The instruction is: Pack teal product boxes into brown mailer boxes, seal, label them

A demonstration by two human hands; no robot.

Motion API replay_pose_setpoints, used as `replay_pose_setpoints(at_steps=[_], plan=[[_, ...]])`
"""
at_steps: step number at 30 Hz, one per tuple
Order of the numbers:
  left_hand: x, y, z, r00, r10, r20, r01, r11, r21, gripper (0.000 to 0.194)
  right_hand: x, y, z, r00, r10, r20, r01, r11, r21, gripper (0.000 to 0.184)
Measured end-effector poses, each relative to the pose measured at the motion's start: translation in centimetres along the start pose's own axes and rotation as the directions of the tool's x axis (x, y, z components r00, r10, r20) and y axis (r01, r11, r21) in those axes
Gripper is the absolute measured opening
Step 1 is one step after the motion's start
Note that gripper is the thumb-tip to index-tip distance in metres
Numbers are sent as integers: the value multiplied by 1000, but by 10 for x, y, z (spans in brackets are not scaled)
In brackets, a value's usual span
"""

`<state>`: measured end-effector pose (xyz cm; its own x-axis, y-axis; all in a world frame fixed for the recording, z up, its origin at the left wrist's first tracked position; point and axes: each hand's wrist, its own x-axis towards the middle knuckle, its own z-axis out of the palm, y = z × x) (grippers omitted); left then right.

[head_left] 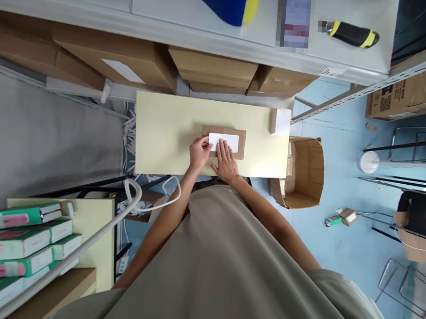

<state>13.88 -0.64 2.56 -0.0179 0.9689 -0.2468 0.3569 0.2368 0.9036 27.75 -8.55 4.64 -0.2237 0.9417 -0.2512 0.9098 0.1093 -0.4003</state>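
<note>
Label and box under two hands. A white rectangular paper label lies on the upper face of a small brown cardboard box, itself resting near the middle of a pale-yellow rectangular tabletop. Likely faults: uneven pressure from the right hand could wrinkle the label or trap air beneath it; a sideways drag could turn it askew; and a hard push could make the box skid, since no stop is visible behind it. A lifting left thumb might also raise the label's left end. Pose: the right hand lies palm down, fingers extended across the label, thumb spread toward the left hand. The latter has curled fingers, with fingertips and thumb at the label's left end; whether they pinch it or merely touch cannot be told. Both forearms reach forward, converging.
</note>
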Motion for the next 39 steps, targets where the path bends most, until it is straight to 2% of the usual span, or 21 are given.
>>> replay_pose_setpoints(at_steps=[5, 12, 15, 17, 20, 22, 26, 29, 31, 33, 34, 36, 37, 39], plan=[[0, 1, -10, 999, 1, 49, -6, 995, 104, 43, 5, -11, 5, 999, -34, 8, 34, 999, 12, 85], [-1, 0, -14, 997, 68, -38, -57, 971, 233, 57, 17, -10, 0, 999, 41, -30, -39, 997, 69, 65], [1, -5, -22, 997, -21, -71, 38, 968, 249, 61, 29, -14, 1, 994, 91, -66, -83, 991, 108, 67], [2, -10, -27, 989, -144, -23, 146, 975, 169, 55, 37, -18, 4, 992, 94, -83, -83, 989, 123, 70], [0, -17, -32, 968, -242, 64, 244, 970, -14, 50, 45, -23, 7, 998, 23, -64, -15, 993, 121, 70], [0, -20, -32, 967, -251, 54, 254, 964, -76, 52, 48, -23, 8, 998, -44, -38, 48, 992, 120, 70], [0, -25, -31, 968, -244, 52, 249, 964, -98, 58, 39, -10, 6, 988, -152, 1, 150, 977, 150, 70], [0, -24, -32, 970, -232, 69, 233, 972, -10, 63, 17, 15, -1, 976, -218, 21, 211, 960, 183, 70], [-4, -20, -31, 984, -172, 39, 167, 979, 122, 68, -2, 34, -7, 981, -191, 16, 185, 963, 194, 70], [-12, -14, -27, 1000, -20, 23, 13, 961, 277, 71, -17, 49, -13, 993, -115, -4, 113, 973, 203, 71], [-17, -10, -23, 996, 75, 52, -89, 936, 341, 70, -22, 53, -14, 997, -76, -17, 78, 975, 208, 72], [-27, -2, -12, 953, 228, 198, -291, 867, 405, 66, -25, 56, -15, 999, -24, -45, 33, 976, 214, 72], [-31, 1, -6, 921, 268, 283, -369, 834, 411, 65, -23, 54, -15, 998, -8, -60, 20, 977, 212, 71], [-37, 5, 6, 869, 286, 403, -452, 790, 413, 66, -12, 48, -13, 997, 19, -79, -3, 981, 194, 68]])
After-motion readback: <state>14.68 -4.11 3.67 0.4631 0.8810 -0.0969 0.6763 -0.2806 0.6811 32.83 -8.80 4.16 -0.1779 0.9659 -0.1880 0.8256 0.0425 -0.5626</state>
